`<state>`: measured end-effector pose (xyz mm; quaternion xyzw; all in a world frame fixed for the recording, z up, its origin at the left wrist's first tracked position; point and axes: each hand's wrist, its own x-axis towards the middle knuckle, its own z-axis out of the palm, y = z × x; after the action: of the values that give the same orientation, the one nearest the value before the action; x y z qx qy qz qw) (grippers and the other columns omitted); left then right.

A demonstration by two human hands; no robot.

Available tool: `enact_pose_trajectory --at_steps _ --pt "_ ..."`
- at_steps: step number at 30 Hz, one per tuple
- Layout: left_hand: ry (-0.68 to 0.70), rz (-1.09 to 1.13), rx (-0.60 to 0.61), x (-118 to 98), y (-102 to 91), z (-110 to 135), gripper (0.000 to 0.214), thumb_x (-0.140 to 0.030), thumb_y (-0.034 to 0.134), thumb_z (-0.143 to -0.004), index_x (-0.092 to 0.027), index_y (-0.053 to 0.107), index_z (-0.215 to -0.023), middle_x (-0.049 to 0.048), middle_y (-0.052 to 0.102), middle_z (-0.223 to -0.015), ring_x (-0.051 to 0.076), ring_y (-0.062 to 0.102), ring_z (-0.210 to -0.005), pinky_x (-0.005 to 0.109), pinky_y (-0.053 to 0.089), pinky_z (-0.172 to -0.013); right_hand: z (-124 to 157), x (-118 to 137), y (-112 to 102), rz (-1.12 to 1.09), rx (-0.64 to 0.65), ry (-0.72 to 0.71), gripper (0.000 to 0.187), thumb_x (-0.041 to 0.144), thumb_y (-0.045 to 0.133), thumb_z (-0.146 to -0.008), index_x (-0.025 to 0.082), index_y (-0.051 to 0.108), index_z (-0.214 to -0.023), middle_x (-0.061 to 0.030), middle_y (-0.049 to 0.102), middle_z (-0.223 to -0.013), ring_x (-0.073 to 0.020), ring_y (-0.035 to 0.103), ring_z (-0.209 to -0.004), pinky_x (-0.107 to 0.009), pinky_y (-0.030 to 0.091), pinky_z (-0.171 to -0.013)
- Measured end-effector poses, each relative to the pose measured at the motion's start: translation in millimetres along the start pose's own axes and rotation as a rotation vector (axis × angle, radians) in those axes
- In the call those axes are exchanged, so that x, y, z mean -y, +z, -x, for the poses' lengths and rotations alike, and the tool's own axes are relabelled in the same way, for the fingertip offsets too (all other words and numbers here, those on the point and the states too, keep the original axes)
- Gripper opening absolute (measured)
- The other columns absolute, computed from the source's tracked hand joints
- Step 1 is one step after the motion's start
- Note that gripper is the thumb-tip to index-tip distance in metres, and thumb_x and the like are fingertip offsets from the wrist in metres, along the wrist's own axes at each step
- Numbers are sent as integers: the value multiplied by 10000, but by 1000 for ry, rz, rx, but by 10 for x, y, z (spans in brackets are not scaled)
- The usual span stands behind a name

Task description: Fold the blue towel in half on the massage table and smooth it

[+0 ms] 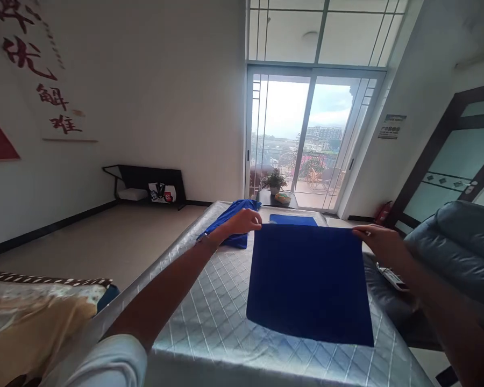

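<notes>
Navy blue square cloth [310,285] lies spread flat on a silver quilted mattress [210,301], near the mattress's middle, with its far edge running between the person's two hands. The left hand [242,223] sits at the cloth's far left corner, its grip closed on the fabric there. The right hand [377,242] is at the far right corner, its grip likewise pinched together on the cloth. Just beyond the left hand, a crumpled bright blue garment [229,226] lies on the mattress, touching the wrist. A flat bright blue piece of fabric [293,219] shows past the cloth's far edge. To the right of the mattress, a grey leather sofa [455,242] stands with a white remote control [392,278] on its dark seat, near the right forearm. A beige patterned cushion [32,317] sits at lower left, beside the left arm's white sleeve [92,365]. Farther off, a potted green plant [274,180] stands on a small dark table before a glass sliding door [306,140].
</notes>
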<state>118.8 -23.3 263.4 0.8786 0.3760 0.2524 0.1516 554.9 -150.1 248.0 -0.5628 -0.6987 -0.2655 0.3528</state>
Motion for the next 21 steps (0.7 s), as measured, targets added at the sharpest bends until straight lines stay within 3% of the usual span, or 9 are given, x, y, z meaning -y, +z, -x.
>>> enact_pose_trajectory --at_steps 3,5,7,10,12,14,19,21 --pt "-78 -81 -233 218 131 -952 155 -210 666 -829 -170 760 -945 39 774 -878 201 713 -862 284 523 -822 -797 -436 566 -7 84 127 617 664 407 -962 184 794 -949 -84 764 -839 -199 678 -684 -335 515 -680" --pt "-104 -78 -396 271 176 -1378 182 -215 642 -866 -195 744 -1016 42 777 -954 200 711 -895 298 519 -860 -1185 -644 777 -26 69 224 530 598 465 -956 178 786 -988 -99 766 -905 -214 683 -713 -354 515 -728" --pt "-111 -30 -505 309 223 -1652 195 -203 614 -896 -211 721 -1059 29 772 -959 177 706 -834 288 521 -840 -1439 -812 920 -79 35 277 431 527 521 -939 190 776 -1023 -99 763 -964 -217 692 -733 -358 521 -762" --pt "-85 50 -523 438 396 -1857 171 -180 607 -905 -200 703 -1045 11 752 -888 145 677 -716 266 525 -781 -1555 -1032 1161 -195 43 346 394 492 540 -922 200 755 -1078 -93 757 -1012 -210 707 -739 -357 538 -779" --pt "-64 79 -475 597 638 -1886 150 -166 611 -904 -193 694 -1026 9 742 -885 137 671 -704 261 530 -769 -1443 -1163 1404 -244 86 384 407 507 537 -911 201 750 -1075 -95 755 -1018 -217 716 -763 -363 549 -784" --pt "-55 77 -406 795 998 -1829 152 -147 607 -906 -192 683 -1029 21 742 -939 142 684 -751 267 536 -795 -1175 -1273 1717 -265 143 409 416 522 527 -899 201 752 -1038 -102 752 -1009 -232 718 -801 -374 560 -787" --pt "-22 -67 -131 1246 2158 -1368 167 -90 597 -901 -215 672 -983 34 736 -1007 183 696 -927 304 537 -861 19 -1405 2558 -258 337 499 411 494 452 -892 220 739 -998 -110 748 -1068 -260 721 -874 -426 572 -846" --pt "-24 -120 -110 1355 2526 -1155 187 -87 591 -902 -221 665 -1011 44 727 -1066 206 679 -988 345 533 -896 521 -1396 2781 -239 418 511 394 476 429 -894 239 730 -988 -96 748 -1089 -268 717 -961 -426 566 -890"
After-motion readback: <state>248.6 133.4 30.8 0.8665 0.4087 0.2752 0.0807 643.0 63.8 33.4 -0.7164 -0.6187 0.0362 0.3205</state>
